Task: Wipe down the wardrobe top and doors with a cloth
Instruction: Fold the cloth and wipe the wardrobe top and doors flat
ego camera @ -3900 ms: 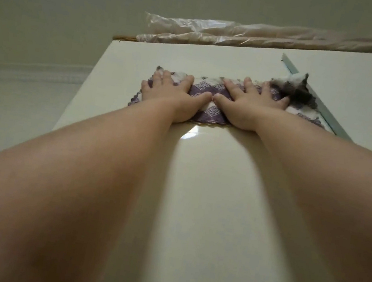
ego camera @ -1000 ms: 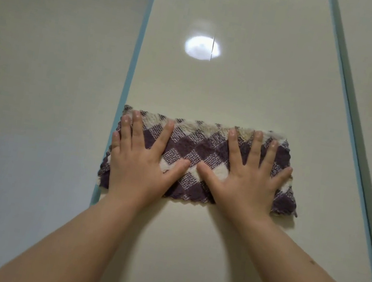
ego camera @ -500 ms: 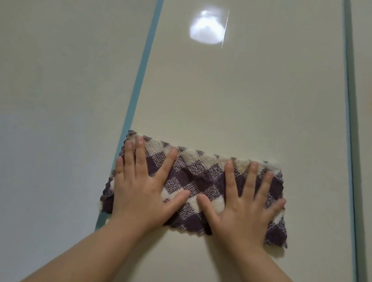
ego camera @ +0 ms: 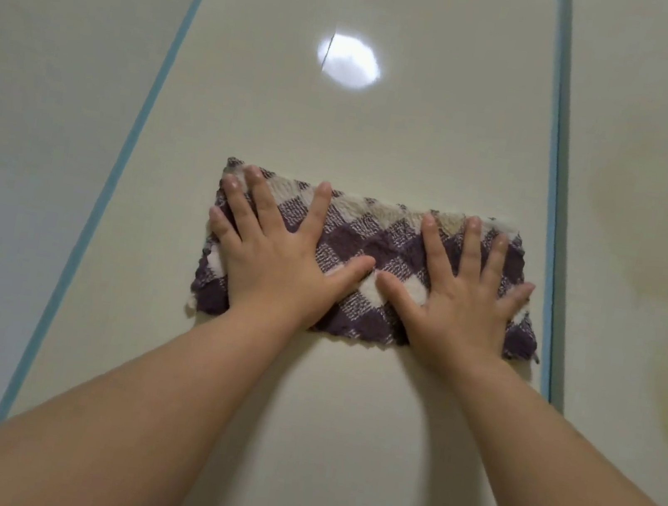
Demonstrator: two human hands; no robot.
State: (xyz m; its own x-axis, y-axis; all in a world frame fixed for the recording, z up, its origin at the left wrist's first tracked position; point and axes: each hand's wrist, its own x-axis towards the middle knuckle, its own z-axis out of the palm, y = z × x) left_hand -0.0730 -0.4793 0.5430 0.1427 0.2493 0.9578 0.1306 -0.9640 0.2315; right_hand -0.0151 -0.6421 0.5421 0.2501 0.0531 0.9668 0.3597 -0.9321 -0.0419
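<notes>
A purple and cream checked cloth (ego camera: 374, 237) lies spread flat against the glossy cream wardrobe door (ego camera: 342, 131). My left hand (ego camera: 274, 256) presses on the cloth's left half with fingers straight and spread. My right hand (ego camera: 460, 299) presses flat on the right half, thumbs nearly touching in the middle. The cloth's right end reaches close to the door's blue right edge strip (ego camera: 552, 191); its left end stands well clear of the blue left edge strip (ego camera: 142, 126).
A second cream door panel (ego camera: 653, 216) lies right of the blue strip, with faint yellowish marks. A pale wall (ego camera: 45, 76) is to the left. A round light reflection (ego camera: 349, 60) shines on the door above the cloth.
Both hands moved the cloth from the wardrobe's top edge down the door face. Over the last second it has shifted right, from the left edge strip towards the right one.
</notes>
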